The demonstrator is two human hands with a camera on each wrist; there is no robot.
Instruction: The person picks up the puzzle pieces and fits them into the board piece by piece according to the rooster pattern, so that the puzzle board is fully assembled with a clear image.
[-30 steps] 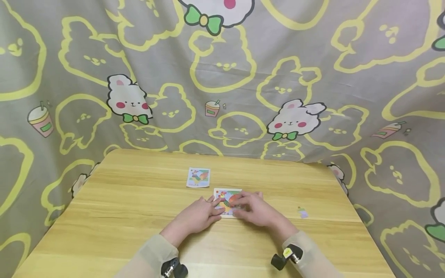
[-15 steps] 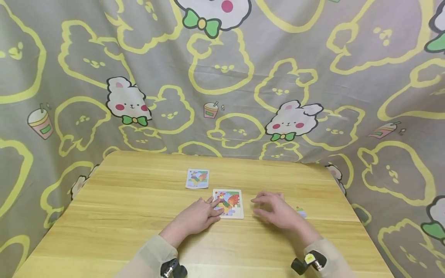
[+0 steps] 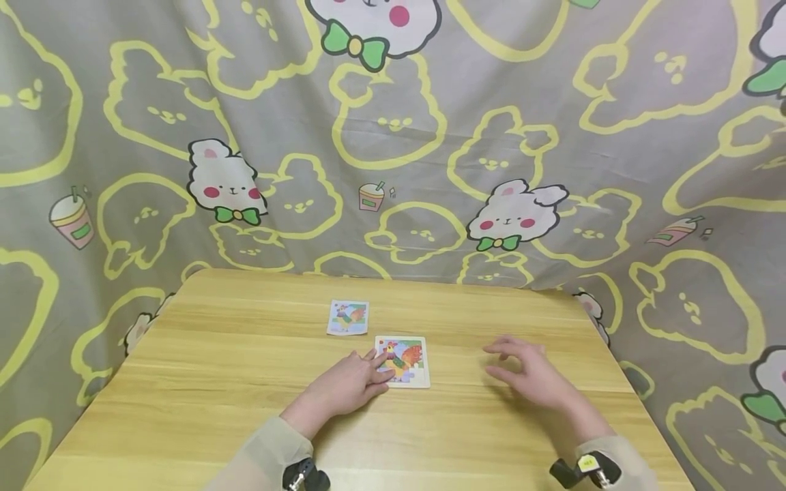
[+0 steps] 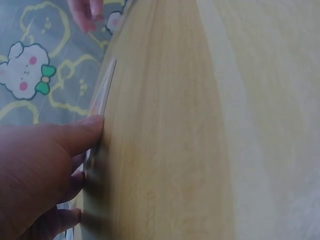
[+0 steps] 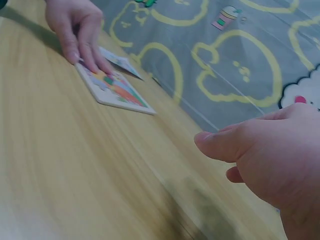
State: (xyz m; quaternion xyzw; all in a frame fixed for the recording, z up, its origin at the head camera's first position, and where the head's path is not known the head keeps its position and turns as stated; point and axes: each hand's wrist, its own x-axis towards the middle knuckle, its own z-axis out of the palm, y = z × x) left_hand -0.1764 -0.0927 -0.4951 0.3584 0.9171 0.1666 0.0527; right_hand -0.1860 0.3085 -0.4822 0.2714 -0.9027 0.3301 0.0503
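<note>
A square rooster jigsaw puzzle [image 3: 411,357] in a pale frame lies flat at the table's middle; its lower right corner shows a bare pale patch. My left hand [image 3: 346,383] rests on its left side, fingers stretched over the picture and the thumb by the near edge. In the left wrist view the puzzle [image 4: 103,95] appears edge-on beside the thumb. Well to the right, my right hand [image 3: 535,374] hovers over the table with fingers loosely bent and nothing visible in them. The right wrist view shows its thumb [image 5: 215,145] apart from the table.
A small paper card [image 3: 348,318] with the same rooster picture lies behind and left of the puzzle. The wooden table [image 3: 245,327] meets a grey patterned curtain [image 3: 424,177] at the back and sides.
My right hand has left the puzzle and moved right across the table. The loose puzzle piece there is now hidden from the head view. My left hand has stayed on the puzzle.
</note>
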